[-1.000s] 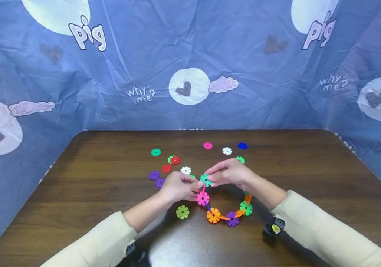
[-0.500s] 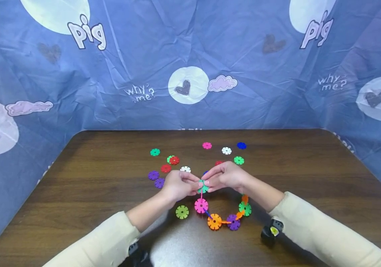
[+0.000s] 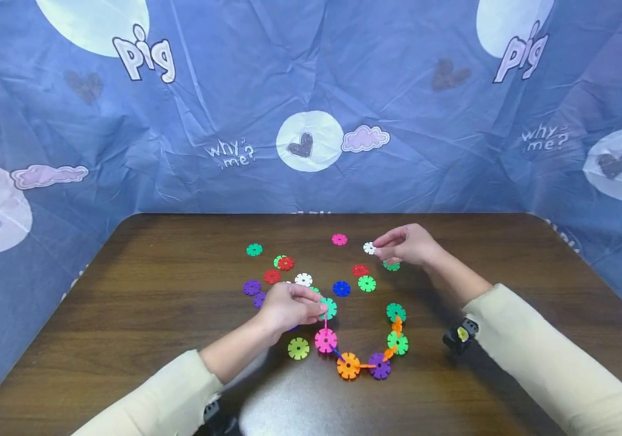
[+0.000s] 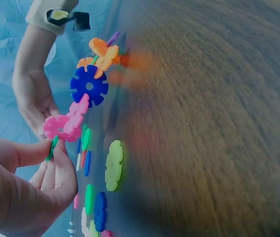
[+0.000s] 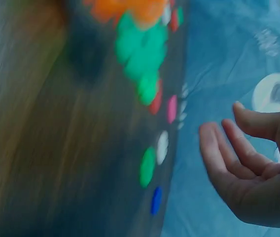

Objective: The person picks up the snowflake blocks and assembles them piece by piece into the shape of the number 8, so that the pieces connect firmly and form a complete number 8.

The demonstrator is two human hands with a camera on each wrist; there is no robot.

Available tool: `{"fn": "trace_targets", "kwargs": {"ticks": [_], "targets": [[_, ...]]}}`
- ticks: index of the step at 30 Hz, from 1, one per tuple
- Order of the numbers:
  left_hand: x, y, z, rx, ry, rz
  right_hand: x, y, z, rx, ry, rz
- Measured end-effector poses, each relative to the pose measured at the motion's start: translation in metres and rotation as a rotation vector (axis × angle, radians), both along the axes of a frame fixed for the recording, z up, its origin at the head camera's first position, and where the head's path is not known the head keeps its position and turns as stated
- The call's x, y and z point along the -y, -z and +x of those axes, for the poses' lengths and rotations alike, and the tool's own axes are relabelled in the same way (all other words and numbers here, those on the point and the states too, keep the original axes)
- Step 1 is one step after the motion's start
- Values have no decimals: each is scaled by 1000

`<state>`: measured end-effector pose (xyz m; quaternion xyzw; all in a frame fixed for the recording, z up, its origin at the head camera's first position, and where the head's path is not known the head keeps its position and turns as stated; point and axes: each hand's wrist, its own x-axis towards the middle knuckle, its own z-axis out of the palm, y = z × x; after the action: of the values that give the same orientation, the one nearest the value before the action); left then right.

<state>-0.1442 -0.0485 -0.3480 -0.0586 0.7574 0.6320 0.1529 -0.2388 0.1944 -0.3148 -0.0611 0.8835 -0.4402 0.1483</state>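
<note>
Your left hand [image 3: 290, 307] pinches the teal snowflake disc [image 3: 332, 310] ending the chain [image 3: 375, 367] over the table [image 3: 180, 315] — a tug could unclip it — while your right hand [image 3: 410, 245] hangs empty, fingers parted.

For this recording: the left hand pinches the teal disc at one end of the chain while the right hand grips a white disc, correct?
Not quite: the right hand grips nothing. The right wrist view shows it empty, with the white disc beyond it on the table. The rest stands.
</note>
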Motion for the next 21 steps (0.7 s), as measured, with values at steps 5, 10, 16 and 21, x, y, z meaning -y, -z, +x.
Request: {"fn": "trace_targets", "kwargs": {"ticks": [5, 10, 16, 21], "targets": [[1, 0, 0, -5, 7, -5, -13, 15, -10, -170, -42, 399], [2, -1, 1, -5, 20, -24, -16, 30, -10, -239, -66, 524], [3, 0, 0, -13, 18, -17, -15, 28, -8, -236, -25, 480], [3, 0, -1, -12, 25, -8, -8, 20, 1, -173, -36, 290]]}}
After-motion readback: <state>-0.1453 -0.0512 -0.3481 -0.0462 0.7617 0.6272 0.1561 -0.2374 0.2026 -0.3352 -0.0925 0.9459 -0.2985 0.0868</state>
